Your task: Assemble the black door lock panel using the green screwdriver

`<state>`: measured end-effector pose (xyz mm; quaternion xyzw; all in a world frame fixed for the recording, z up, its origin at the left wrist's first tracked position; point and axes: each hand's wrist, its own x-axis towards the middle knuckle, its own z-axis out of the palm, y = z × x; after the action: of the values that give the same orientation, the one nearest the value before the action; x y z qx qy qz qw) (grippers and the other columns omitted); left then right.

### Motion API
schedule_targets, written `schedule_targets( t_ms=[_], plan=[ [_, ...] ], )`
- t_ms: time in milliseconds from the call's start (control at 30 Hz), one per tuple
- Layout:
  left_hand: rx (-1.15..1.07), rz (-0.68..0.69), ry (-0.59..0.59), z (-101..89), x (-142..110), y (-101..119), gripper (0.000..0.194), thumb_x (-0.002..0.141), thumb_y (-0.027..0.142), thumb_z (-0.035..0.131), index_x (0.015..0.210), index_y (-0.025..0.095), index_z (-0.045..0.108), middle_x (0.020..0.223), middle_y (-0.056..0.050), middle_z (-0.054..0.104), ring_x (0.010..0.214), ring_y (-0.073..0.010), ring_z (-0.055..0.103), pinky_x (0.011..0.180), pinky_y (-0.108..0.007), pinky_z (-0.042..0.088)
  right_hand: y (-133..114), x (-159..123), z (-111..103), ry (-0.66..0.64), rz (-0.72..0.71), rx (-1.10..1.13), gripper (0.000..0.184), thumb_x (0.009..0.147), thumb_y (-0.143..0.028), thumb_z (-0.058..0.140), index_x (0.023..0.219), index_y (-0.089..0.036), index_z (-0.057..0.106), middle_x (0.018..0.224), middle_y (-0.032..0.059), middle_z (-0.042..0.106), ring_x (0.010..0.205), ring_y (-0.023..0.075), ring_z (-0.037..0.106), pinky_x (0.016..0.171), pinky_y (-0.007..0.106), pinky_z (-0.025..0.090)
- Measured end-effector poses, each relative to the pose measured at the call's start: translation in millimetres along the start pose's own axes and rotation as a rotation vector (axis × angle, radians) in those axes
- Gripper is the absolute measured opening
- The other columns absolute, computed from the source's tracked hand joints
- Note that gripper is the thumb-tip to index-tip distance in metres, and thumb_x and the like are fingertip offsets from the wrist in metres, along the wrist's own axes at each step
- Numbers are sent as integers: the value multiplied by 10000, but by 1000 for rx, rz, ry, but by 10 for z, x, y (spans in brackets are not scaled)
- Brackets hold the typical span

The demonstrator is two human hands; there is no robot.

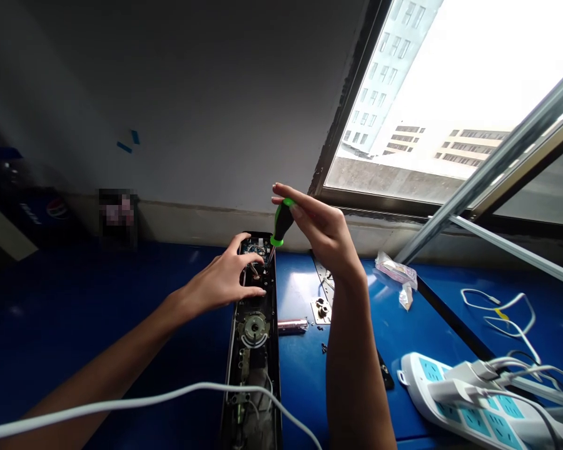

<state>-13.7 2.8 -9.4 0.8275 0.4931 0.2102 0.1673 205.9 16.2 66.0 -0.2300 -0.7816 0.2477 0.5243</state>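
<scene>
A long black device housing (234, 356) lies lengthwise on the blue table, its inside exposed with a circuit board (252, 249), wires and a round metal part (255, 327). My left hand (220, 275) rests over the far end of it, fingers spread, touching the housing around the board. My right hand (321, 234) is closed on a screwdriver (283, 222) with a green and black handle. The screwdriver tilts, shaft pointing down into the housing near its right edge, just right of my left fingertips. Where its tip meets the housing is too small to make out.
Right of the housing lie a shiny cylinder (293, 326), a metal plate with a knob-like part (323, 310) and several small screws (324, 348). A power strip (469, 400) with plugs stands at the lower right. A white cable (169, 395) crosses in front. A window frame (375, 200) borders the table.
</scene>
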Motion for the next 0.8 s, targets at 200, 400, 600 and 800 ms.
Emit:
schedule_targets(
  t_ms=[200, 400, 600, 800],
  plan=[
    [7, -11, -5, -7, -2, -11, 655, 758, 654, 778, 1293, 285, 699, 1683, -87, 171, 1222, -414, 649, 1095, -539, 539, 24, 1, -12, 139, -41, -118, 277, 845, -293, 820, 1122, -298, 811, 1041, 28, 716, 903, 173, 691, 771, 337, 623],
    [4, 7, 4, -1, -2, -3, 629, 764, 648, 773, 1274, 287, 707, 1670, -85, 198, 1237, -415, 640, 1087, -542, 548, -5, 4, 5, -67, -8, 62, 396, 1027, -243, 543, 1402, -306, 655, 1411, 25, 657, 1253, 202, 656, 1076, 405, 563],
    [-6, -9, -3, -5, -3, 9, 628, 755, 641, 784, 1268, 285, 715, 1676, -85, 189, 1246, -427, 634, 1108, -559, 529, 15, 12, 80, 103, -9, -132, 280, 866, -302, 794, 1146, -294, 792, 1090, 30, 707, 979, 186, 691, 809, 336, 636],
    [1, 22, 13, 11, -5, -9, 617, 765, 639, 777, 1266, 285, 710, 1665, -80, 207, 1249, -407, 631, 1094, -538, 553, 3, 21, 77, -73, -5, -8, 404, 1044, -324, 495, 1424, -324, 635, 1452, 24, 619, 1270, 217, 634, 1035, 394, 596]
  ],
)
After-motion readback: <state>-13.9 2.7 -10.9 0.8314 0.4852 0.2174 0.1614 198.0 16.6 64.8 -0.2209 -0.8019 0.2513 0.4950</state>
